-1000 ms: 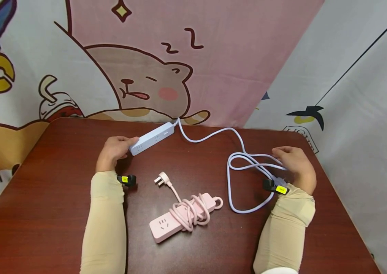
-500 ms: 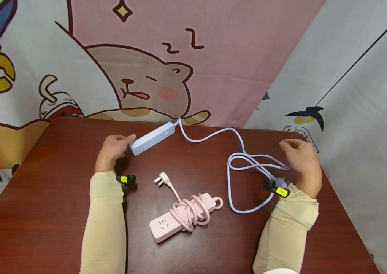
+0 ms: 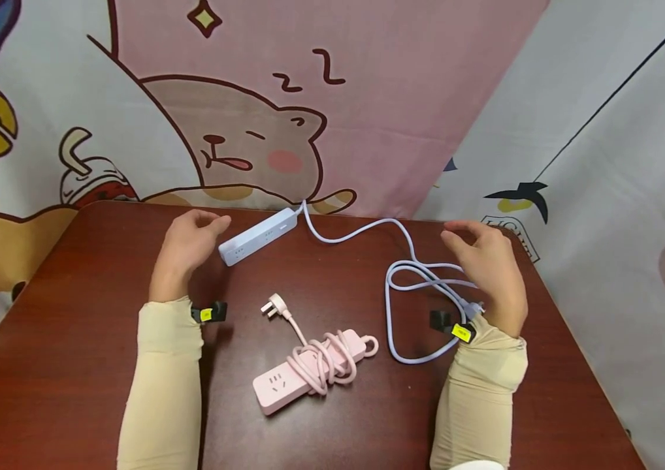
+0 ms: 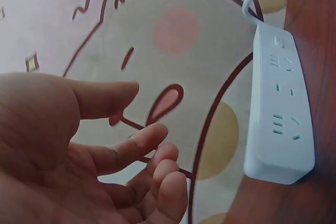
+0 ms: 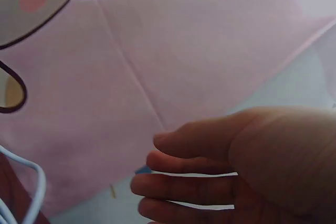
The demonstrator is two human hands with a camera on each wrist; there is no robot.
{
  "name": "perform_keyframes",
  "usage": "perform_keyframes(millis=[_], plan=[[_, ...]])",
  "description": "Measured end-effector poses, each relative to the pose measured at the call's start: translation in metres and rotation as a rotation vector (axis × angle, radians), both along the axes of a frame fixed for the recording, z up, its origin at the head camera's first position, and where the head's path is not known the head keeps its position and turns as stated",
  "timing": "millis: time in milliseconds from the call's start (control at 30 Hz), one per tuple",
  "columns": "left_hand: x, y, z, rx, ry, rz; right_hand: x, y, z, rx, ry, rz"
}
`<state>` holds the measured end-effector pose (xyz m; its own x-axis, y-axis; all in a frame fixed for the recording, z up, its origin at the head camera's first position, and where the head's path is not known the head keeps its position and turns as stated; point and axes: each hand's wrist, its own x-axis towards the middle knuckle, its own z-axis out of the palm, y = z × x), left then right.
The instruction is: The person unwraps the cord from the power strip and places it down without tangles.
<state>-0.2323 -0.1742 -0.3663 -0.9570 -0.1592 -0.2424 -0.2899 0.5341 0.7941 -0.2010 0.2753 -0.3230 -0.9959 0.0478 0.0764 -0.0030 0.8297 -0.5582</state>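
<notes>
A pale blue power strip [image 3: 259, 237] lies at the back of the table, its sockets plain in the left wrist view. Just left of it and raised off the table is my left hand [image 3: 188, 245], fingers loosely bent and holding nothing. From the strip a pale blue cord [image 3: 389, 313] runs right into loops, ending at a plug [image 3: 473, 309] partly hidden by the right wrist. Over the far right of these loops hovers my right hand [image 3: 488, 264], thumb apart from the fingers and nothing in it. A pink power strip [image 3: 285, 386] with its cord wound round it lies nearer me.
The pink cord's three-pin plug [image 3: 274, 305] sticks out toward the back left. A printed curtain [image 3: 391, 98] hangs right behind the brown table [image 3: 74, 365]. Each wrist wears a small black camera, such as the left one [image 3: 217, 311].
My left hand has let go of the blue strip's end and risen away from it. My right hand has lifted off the blue cord and moved back and left. The strips stay put.
</notes>
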Motion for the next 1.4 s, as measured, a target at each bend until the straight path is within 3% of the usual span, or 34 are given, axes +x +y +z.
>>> perform_keyframes(millis=[300,700,1000,1233,1400], plan=[[0.025,0.018,0.018,-0.13,0.085,-0.197,-0.013,-0.033,-0.012,0.041,-0.066,0.242],[0.067,0.045,0.01,-0.247,0.164,-0.314,-0.018,-0.081,-0.031,0.079,-0.241,0.495],[0.099,0.057,0.004,-0.353,0.098,-0.414,-0.017,-0.097,-0.036,0.136,-0.376,0.583],[0.113,0.067,-0.006,-0.451,0.104,-0.484,-0.016,-0.097,-0.038,0.136,-0.481,0.63],[0.123,0.071,-0.007,-0.494,0.056,-0.562,-0.013,-0.099,-0.039,0.127,-0.553,0.68]])
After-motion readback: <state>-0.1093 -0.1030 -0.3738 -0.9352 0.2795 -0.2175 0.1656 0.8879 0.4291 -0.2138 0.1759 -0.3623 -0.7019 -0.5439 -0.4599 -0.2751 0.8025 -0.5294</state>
